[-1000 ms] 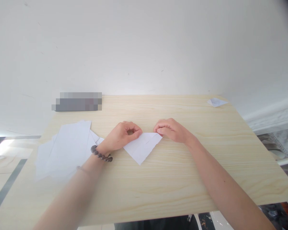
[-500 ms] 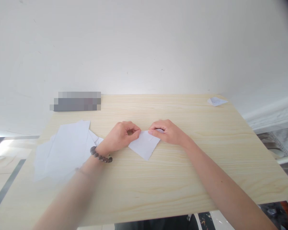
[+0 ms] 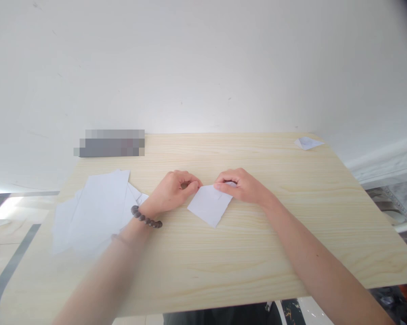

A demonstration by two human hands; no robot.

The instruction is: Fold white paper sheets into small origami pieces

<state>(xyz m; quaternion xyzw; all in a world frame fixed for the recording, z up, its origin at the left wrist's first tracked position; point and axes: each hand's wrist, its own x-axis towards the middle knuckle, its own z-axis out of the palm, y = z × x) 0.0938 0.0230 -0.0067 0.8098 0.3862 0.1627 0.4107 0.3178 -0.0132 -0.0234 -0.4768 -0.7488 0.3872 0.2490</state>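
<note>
A small folded sheet of white paper (image 3: 210,205) lies on the wooden table in front of me, one corner pointing towards me. My right hand (image 3: 239,184) pinches its upper right edge between thumb and fingers. At the paper's upper left corner, my left hand (image 3: 178,189) has thumb and forefinger pressed together on the edge. Dark beads circle my left wrist. The undersides of the fingers are hidden.
Loose white sheets (image 3: 98,207) lie in an overlapping pile at the left. A folded white paper piece (image 3: 307,143) rests at the far right corner. At the back left sits a blurred-out dark object (image 3: 110,147). The wooden table (image 3: 244,262) meets a white wall.
The folded paper and my right hand have shifted slightly to the right in view. My left hand stays close to the paper's upper left corner. The whole view has drifted a little.
</note>
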